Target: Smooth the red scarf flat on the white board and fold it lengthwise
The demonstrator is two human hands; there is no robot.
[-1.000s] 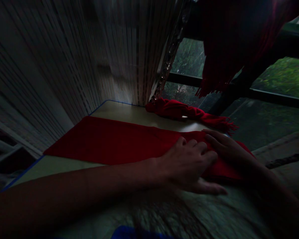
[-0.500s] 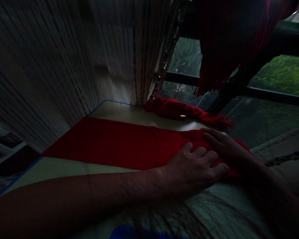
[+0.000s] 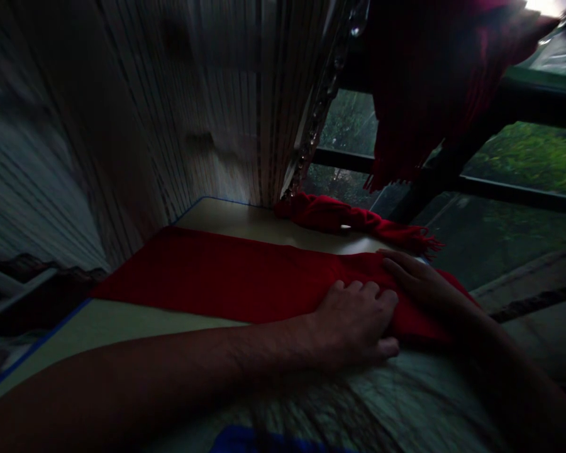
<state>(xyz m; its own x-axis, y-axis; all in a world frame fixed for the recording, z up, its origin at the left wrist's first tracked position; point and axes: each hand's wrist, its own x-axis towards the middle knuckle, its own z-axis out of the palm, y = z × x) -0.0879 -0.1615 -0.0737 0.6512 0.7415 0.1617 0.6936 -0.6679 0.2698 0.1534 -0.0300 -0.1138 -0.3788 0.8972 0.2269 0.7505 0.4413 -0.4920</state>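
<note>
A long red scarf (image 3: 207, 270) lies flat in a strip across the pale table, its right part rumpled. Over the scarf's near edge, right of the middle, my left hand (image 3: 356, 324) is closed, with bent fingers on the cloth and thumb to the right. The fingertips are hidden. My right hand (image 3: 410, 277) rests on the rumpled right part, its fingers stretched out towards the far edge. The light is dim.
A second red scarf (image 3: 339, 212) with fringes lies bunched at the table's back edge. Dark red fringed cloth (image 3: 415, 107) hangs before the window (image 3: 523, 157). A string curtain (image 3: 226, 138) borders the left. The table (image 3: 236, 214) has a blue edge.
My left hand has shifted left along the scarf, and its fingers are closer together. My right hand stays at the scarf's right part. The view has shifted slightly.
</note>
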